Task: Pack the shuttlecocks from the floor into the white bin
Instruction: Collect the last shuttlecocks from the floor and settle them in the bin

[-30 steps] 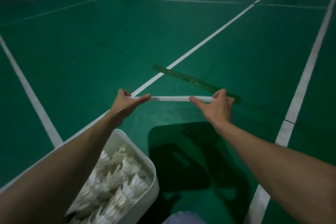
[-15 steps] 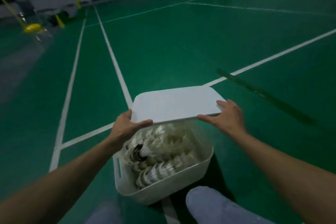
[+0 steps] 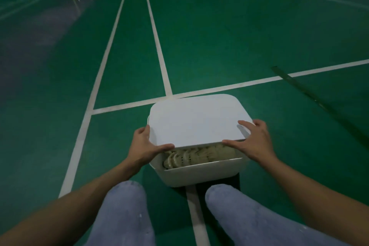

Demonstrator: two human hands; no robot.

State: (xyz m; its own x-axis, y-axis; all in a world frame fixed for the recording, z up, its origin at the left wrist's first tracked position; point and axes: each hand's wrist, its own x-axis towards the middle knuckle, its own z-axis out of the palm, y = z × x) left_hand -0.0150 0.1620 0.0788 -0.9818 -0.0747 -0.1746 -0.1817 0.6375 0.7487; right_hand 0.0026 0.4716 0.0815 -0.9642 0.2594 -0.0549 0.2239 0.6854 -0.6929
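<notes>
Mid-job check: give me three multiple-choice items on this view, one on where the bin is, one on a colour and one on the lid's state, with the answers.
1. Where does the white bin stand?
A. On a table.
B. On the floor, just ahead of the person's knees.
C. On the person's lap.

2. What colour is the floor?
A. Red.
B. Grey.
C. Green.

3. How is the lid?
A. Lying on the floor.
B. Held over the bin by the left hand and the right hand, with its near edge raised.
C. Pressed fully shut.

Answers:
1 B: the bin sits on the court, over a white line.
2 C: the court surface is green.
3 B: the shuttlecocks show through the gap under the lid's near edge.
</notes>
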